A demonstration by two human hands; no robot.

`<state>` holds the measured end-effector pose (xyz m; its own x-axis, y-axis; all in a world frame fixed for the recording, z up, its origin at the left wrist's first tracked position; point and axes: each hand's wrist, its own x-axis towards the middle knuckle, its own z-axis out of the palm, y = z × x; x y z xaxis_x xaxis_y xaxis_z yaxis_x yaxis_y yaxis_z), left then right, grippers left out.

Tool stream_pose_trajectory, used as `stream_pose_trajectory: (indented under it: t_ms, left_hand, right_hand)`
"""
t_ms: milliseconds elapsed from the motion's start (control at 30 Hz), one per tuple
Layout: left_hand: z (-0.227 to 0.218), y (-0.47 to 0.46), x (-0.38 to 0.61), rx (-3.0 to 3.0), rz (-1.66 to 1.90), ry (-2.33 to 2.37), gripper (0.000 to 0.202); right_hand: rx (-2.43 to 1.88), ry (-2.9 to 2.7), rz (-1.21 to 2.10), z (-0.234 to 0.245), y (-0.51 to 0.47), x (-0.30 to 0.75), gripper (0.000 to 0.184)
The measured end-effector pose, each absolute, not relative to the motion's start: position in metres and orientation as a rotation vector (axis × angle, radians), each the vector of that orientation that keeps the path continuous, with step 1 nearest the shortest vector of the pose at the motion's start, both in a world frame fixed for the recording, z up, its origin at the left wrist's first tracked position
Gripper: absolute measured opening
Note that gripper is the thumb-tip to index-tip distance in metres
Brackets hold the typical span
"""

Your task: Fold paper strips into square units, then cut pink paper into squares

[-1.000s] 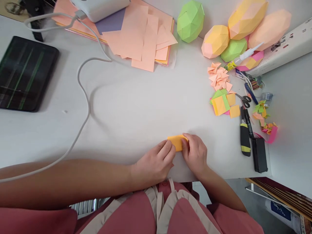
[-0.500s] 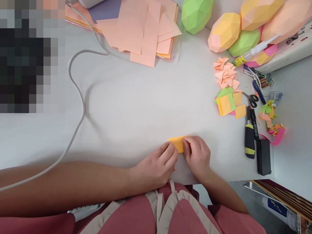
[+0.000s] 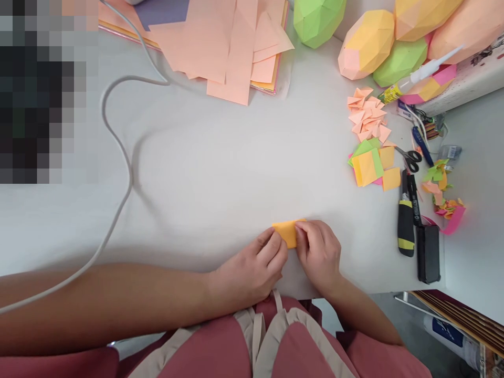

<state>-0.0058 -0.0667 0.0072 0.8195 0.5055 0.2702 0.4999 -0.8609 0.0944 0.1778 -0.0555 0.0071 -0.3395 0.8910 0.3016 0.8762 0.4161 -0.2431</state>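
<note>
From where I stand, both hands are busy at the near edge of the white table [image 3: 220, 163], right of the middle; the left hand [image 3: 252, 270] pinches the left end of a small orange-yellow paper piece [image 3: 285, 234], and the right hand [image 3: 321, 257] grips its right end between thumb and bent fingers; the two hands sit close together, a short stretch of the paper showing between them; I cannot tell how many layers it has.

To the right, a black-and-yellow utility knife [image 3: 405, 228] lies just beside a black marker [image 3: 414, 199], with a black case [image 3: 428, 257] near them; farther off are black-handled scissors [image 3: 413, 160], a little pile of coloured paper squares [image 3: 367, 167], and beyond it a heap of folded peach paper pieces [image 3: 368, 118]; torn paper scraps [image 3: 438, 173] lie toward the right wall.

At the far right, faceted paper shapes cluster together, among them a yellow-and-peach one [image 3: 368, 39]; a glue bottle [image 3: 413, 81] with a yellow label slants in front of them; a green faceted shape [image 3: 318, 18] stands slightly apart to their left; at the far side, peach paper sheets [image 3: 212, 44] overlap in a loose stack; a white cable [image 3: 128, 157] winds down the left and crosses over the left forearm.
</note>
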Motion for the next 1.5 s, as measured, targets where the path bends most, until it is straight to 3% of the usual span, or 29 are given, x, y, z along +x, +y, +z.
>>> stream_pose_trajectory:
  t_ms: [333,1033,1500]
  left_hand:
    - [0.0074,-0.0666,-0.0079,3.057,0.324,0.739,0.029]
    - [0.0086,-0.0658,-0.0066,3.086,0.286,0.787,0.029]
    - [0.0087,-0.0666,-0.0058,3.078,0.336,0.787,0.039]
  right_hand:
    - [-1.48,-2.231,-0.073,0.0092,-0.0609,0.1798,0.016]
    - [-1.483,-2.209,0.005,0.0054,-0.0613,0.1804,0.019]
    - [-1.467,-2.208,0.009,0.0033,-0.0602,0.1808,0.017]
